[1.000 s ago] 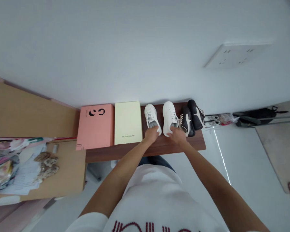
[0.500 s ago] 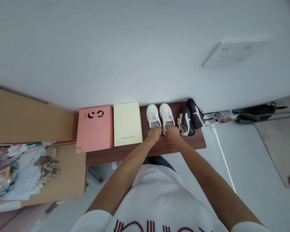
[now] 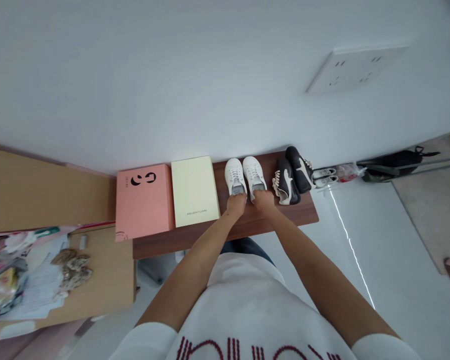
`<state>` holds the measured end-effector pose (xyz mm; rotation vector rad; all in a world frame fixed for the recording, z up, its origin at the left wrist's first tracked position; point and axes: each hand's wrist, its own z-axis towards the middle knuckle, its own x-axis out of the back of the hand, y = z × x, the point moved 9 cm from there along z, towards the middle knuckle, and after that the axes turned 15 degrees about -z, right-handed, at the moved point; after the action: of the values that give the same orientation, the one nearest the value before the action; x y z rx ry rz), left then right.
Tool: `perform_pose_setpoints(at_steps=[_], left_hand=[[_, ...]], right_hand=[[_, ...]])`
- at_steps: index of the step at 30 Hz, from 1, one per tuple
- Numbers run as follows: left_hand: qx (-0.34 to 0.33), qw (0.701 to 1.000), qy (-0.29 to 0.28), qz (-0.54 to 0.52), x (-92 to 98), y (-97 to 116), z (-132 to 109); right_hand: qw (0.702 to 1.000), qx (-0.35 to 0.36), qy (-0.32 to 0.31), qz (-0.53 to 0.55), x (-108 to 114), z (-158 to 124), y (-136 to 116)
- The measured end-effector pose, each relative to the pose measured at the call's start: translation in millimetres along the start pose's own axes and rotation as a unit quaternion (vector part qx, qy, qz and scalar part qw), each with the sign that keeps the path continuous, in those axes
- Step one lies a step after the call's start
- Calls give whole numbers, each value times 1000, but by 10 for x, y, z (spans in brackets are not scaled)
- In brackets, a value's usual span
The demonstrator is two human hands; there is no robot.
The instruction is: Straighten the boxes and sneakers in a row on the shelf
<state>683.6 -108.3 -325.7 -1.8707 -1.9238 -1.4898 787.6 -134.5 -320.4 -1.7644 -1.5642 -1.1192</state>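
While both arms reach over the dark wooden worktop (image 3: 290, 216), each hand has hold of one shoe of a white pair. The left hand (image 3: 236, 204) curls around the heel of the left white sneaker (image 3: 234, 171), its grip drawn in on the back of the collar. The right hand (image 3: 264, 201) closes in the same way on the heel of the right white sneaker (image 3: 252, 169). Some fingertips are hidden, so how tight either grip is I cannot tell.

The two white shoes sit side by side near the middle of the worktop, just beside each other, soles down, toes towards the back edge along the wall and heels towards the front edge. Their uppers are plain white with broad rounded toes and white laces over the tongue; inside each opening a grey insole shows, with small marks too fine to read.

To their left, a pale yellow box (image 3: 195, 190) lettered MEIZHIYUAN near its front side spans most of the worktop's depth. Beyond it, a pink box (image 3: 142, 205) with large black characters takes up the left end. To the right of the white pair, near the right edge, stand two black sneakers with cream trim: the outer black sneaker (image 3: 298, 167) is nearer the back right corner, and the inner black sneaker (image 3: 289, 180) lies against it, slightly closer to the front edge.
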Motion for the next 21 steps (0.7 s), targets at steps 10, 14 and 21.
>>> perform_pose_setpoints(at_steps=[10,14,21], left_hand=[[-85,995,36,47,219,282,-139],[-99,994,26,39,138,397,-206],[-101,995,4,0,-257,635,-247]], right_hand=[[991,-58,84,82,257,-326,384],[985,-82,98,116,177,-433,569],[968,-142,143,152,-67,-512,1355]])
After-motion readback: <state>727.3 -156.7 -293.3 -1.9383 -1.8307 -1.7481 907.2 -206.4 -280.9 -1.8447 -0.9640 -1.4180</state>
